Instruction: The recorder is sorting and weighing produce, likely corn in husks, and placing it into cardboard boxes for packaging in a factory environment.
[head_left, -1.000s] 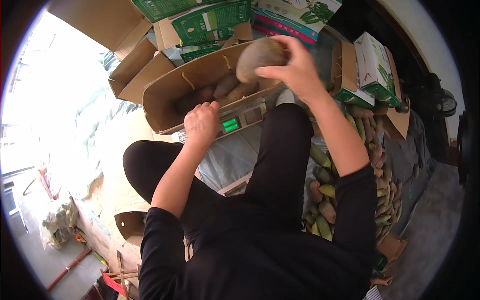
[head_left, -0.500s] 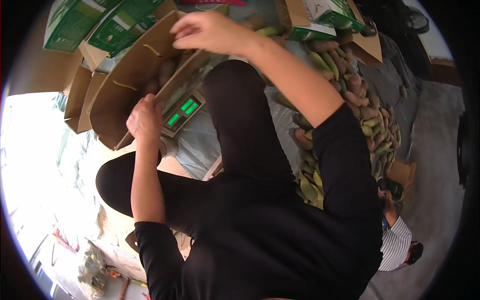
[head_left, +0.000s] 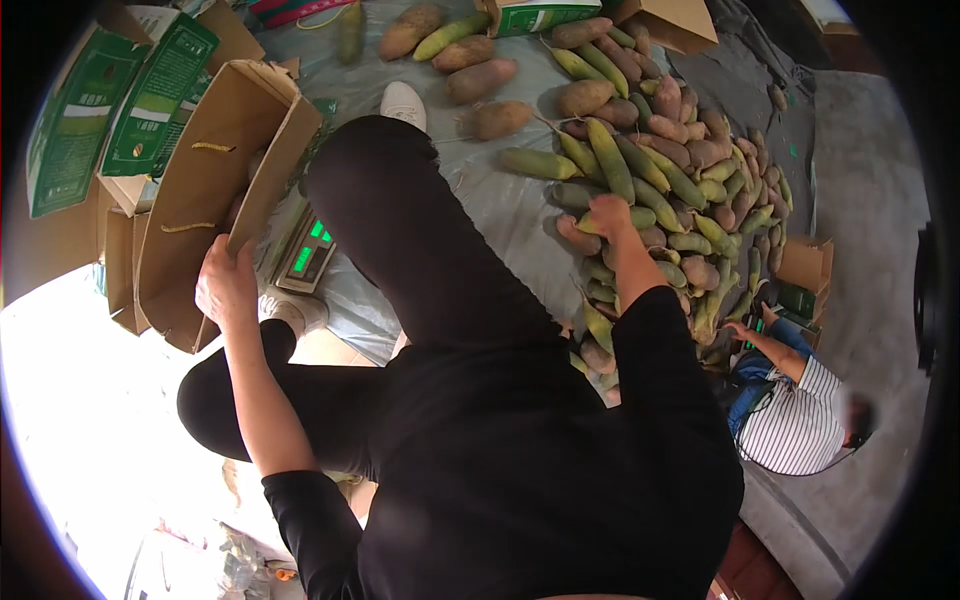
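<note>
My left hand (head_left: 228, 285) grips the near edge of an open cardboard box (head_left: 205, 185) with yellow rope handles, fingers closed over the rim. The box rests tilted beside a scale (head_left: 303, 255) with lit green digits. Inside it, a few reddish-brown roots (head_left: 247, 185) show only in part. Out to the right, my right hand (head_left: 612, 218) is at the edge of a big pile of green and reddish-brown radishes (head_left: 690, 180). Its fingers are curled over a green radish (head_left: 643, 217), whose middle the hand covers.
Green and white cartons (head_left: 85, 110) stand at the far left. Several loose roots (head_left: 482, 80) lie on grey plastic sheeting (head_left: 455, 170) ahead. A person in a striped shirt (head_left: 800, 425) works at the pile's right side, near another open carton (head_left: 805, 265).
My right hand has left the box and swung right to the radish pile. My left hand stays on the box edge. The view has shifted to the right, showing more of the pile.
</note>
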